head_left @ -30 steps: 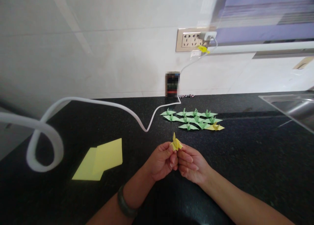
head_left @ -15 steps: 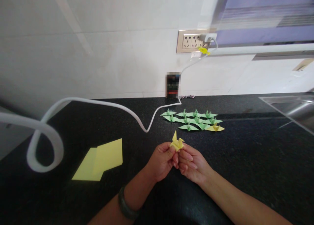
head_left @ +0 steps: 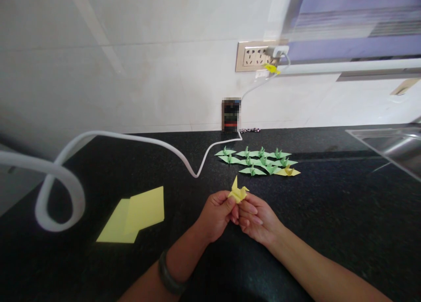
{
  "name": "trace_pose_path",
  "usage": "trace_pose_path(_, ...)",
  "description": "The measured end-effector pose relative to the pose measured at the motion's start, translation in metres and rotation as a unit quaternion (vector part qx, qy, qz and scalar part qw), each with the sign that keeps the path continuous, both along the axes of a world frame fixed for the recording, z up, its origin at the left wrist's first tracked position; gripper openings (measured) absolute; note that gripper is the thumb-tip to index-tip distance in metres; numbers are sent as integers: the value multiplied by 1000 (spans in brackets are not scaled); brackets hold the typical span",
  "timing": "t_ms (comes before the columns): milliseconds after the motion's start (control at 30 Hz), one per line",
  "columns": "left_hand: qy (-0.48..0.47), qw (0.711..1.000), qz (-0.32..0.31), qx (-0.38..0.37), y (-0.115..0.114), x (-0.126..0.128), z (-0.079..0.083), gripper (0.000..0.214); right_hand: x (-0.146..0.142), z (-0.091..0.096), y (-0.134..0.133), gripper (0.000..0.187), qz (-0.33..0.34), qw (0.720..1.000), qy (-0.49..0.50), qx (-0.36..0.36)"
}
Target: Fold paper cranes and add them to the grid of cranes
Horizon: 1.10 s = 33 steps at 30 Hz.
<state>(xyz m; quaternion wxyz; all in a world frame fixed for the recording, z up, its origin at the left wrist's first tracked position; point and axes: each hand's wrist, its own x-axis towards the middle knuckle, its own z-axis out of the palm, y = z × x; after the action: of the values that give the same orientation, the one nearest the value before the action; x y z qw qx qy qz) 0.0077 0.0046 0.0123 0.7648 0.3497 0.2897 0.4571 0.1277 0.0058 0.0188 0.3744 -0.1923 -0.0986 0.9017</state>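
A small yellow paper crane (head_left: 238, 191) is pinched between both my hands above the black counter (head_left: 329, 214). My left hand (head_left: 217, 215) grips it from the left with curled fingers. On its right side my right hand (head_left: 257, 220) holds it with thumb and fingertips. Beyond them lie several folded green cranes (head_left: 255, 159) in rows, with one yellow crane (head_left: 288, 171) at the right end.
Two yellow paper sheets (head_left: 134, 214) lie on the counter at the left. A white cable (head_left: 131, 139) loops across from the wall socket (head_left: 255, 56). A dark small device (head_left: 231, 114) leans on the wall. A steel sink (head_left: 391, 146) is at the right.
The crane's neck tip has been pulled further out to the right between my fingers. Both hands stay in nearly the same place.
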Motion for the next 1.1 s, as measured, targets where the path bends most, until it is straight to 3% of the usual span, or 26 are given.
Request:
trace_pose_path(533,-82,996,-26,-29,-1,0,0,17,3,-3,-1,47,43,988,145,37)
trace_pose_path(900,-111,989,41,-93,8,-6,1,14,8,-3,3,32,-64,990,123,-8)
trace_pose_path(1100,-150,980,86,-94,15,-15,7,13,9,-1,9,22,-120,993,21,11)
